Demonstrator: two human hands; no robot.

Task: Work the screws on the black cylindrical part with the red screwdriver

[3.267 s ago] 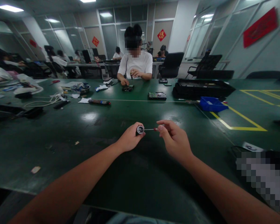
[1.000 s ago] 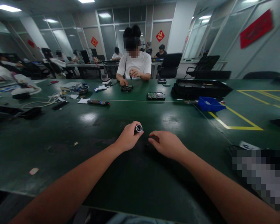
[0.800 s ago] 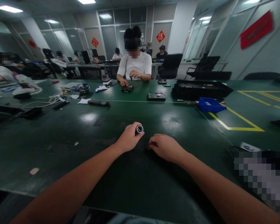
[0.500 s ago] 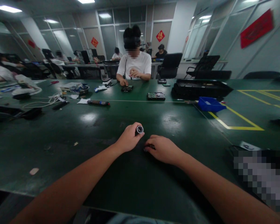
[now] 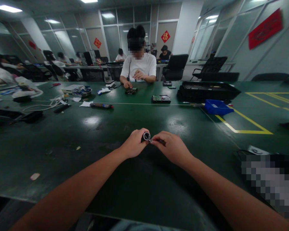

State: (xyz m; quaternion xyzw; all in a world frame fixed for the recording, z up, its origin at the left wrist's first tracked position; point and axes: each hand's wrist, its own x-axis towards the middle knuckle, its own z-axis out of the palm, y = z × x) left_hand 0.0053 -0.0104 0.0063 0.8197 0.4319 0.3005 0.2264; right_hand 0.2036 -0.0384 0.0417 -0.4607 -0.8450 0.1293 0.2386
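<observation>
My left hand (image 5: 134, 143) is wrapped round a dark cylinder (image 5: 146, 136) with a silver ring at its open end, which faces me. It looks like a flashlight body, though most of it is hidden in the palm. Close on its right, my right hand (image 5: 173, 146) pinches a small shiny metal piece (image 5: 150, 141) between thumb and fingertips. That piece sits right beside the cylinder's rim; whether the two touch I cannot tell. Both hands are above the green table (image 5: 125, 199).
Across the table a person in a white shirt (image 5: 141, 65) handles a circuit-board device (image 5: 131, 91). A hard drive (image 5: 161, 98), a pen-shaped tool (image 5: 101, 106), a blue tray (image 5: 218, 107) and a black case (image 5: 208, 91) lie beyond my hands. Cables (image 5: 49, 104) are at left.
My right hand has risen and come in against the cylinder's open end, the small metal piece now showing at its fingertips. My left hand has shifted slightly right with the cylinder.
</observation>
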